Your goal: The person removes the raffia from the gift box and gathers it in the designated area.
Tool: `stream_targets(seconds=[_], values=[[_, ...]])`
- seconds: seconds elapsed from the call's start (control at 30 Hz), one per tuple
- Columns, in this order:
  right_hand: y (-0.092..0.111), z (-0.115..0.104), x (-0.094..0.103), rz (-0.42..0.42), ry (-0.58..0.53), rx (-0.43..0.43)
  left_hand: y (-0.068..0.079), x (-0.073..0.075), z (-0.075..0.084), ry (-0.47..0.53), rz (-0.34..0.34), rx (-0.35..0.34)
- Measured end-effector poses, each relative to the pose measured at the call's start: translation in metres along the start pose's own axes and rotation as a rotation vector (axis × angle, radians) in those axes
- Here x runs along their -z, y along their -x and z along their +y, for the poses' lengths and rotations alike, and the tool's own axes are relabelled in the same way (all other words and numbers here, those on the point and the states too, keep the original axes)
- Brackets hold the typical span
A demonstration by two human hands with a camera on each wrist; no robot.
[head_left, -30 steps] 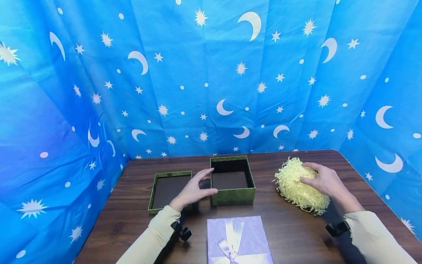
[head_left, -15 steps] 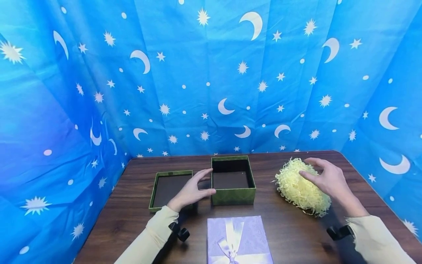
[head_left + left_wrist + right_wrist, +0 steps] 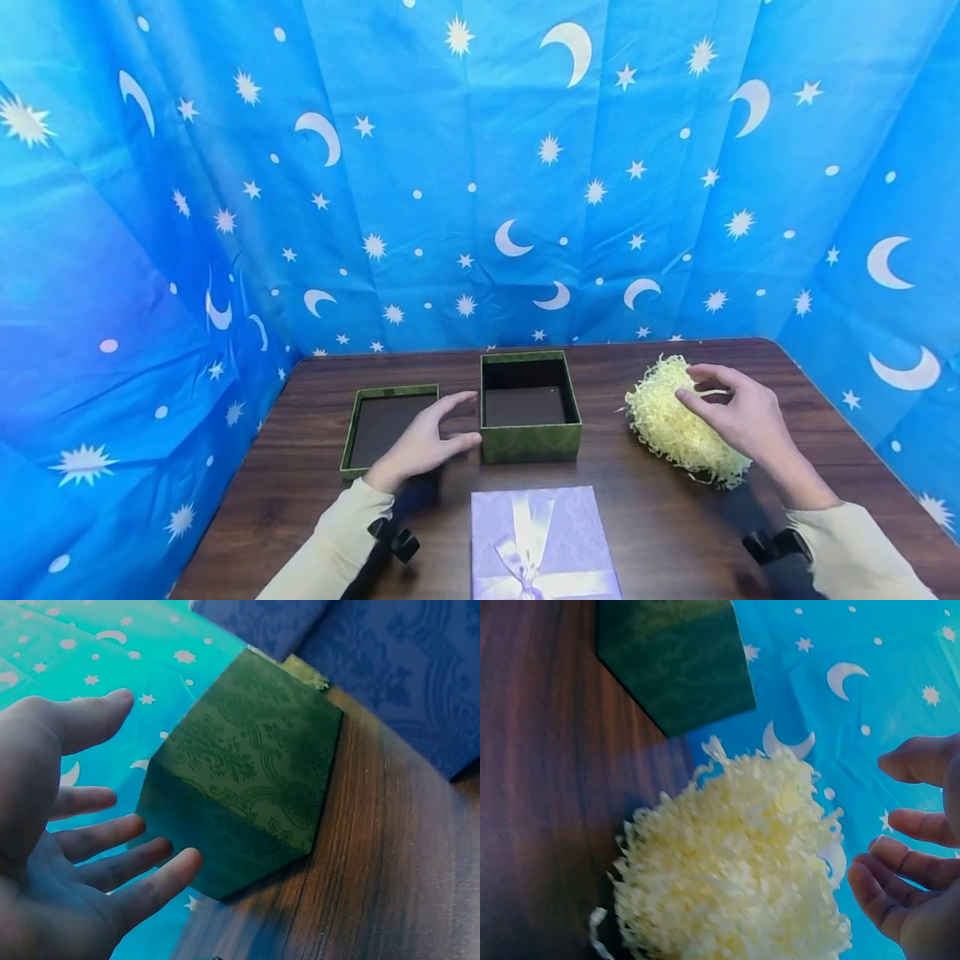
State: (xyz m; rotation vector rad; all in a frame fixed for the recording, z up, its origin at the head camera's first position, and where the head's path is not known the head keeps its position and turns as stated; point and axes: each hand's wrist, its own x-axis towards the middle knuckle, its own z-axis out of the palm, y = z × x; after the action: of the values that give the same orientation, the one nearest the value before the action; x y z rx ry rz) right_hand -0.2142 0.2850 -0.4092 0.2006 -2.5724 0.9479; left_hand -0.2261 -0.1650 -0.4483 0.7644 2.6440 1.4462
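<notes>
My left hand (image 3: pixel 420 442) is just left of an uncovered green box (image 3: pixel 531 444), fingers spread and thumb apart. In the left wrist view a gap shows between the thumb and the patterned green wall (image 3: pixel 247 742), and the palm holds nothing. My right hand (image 3: pixel 750 417) hovers at the right side of a heap of pale yellow shredded paper (image 3: pixel 667 421), its fingers loosely bent. The right wrist view has those fingers (image 3: pixel 907 862) beside the heap with nothing in them. The box's dark inside shows only its bare floor.
A shallow green box lid (image 3: pixel 390 429) lies with its hollow side up, left of the box. Nearer the front is a lilac gift box (image 3: pixel 570 525) with a pale ribbon bow. Blue star-and-moon cloth (image 3: pixel 420 167) hangs around the wooden table (image 3: pixel 277 467).
My left hand has drawn back slightly left from the green box's rim. My right hand has shifted a little to the right over the shredded paper. The boxes and lid stay put.
</notes>
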Motion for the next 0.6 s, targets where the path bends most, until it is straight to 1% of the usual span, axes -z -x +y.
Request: stream_targets(seconds=[0.17,0.3,0.4,0.47,0.6], values=[[0.006,-0.007,-0.004,-0.033,-0.041,-0.002,0.008,0.002,0.005,0.053,-0.006,-0.022],[0.007,-0.011,-0.005,-0.056,-0.036,-0.001,0.014,0.003,0.008,0.088,-0.008,-0.020],[0.009,-0.014,-0.005,-0.082,-0.036,-0.006,0.019,0.003,0.010,0.074,0.001,-0.016],[0.011,-0.016,-0.007,-0.096,-0.046,0.000,0.022,0.002,0.013,0.042,0.010,0.002],[0.015,-0.022,-0.011,-0.119,-0.079,0.016,0.032,0.001,0.016,0.051,0.016,-0.004]])
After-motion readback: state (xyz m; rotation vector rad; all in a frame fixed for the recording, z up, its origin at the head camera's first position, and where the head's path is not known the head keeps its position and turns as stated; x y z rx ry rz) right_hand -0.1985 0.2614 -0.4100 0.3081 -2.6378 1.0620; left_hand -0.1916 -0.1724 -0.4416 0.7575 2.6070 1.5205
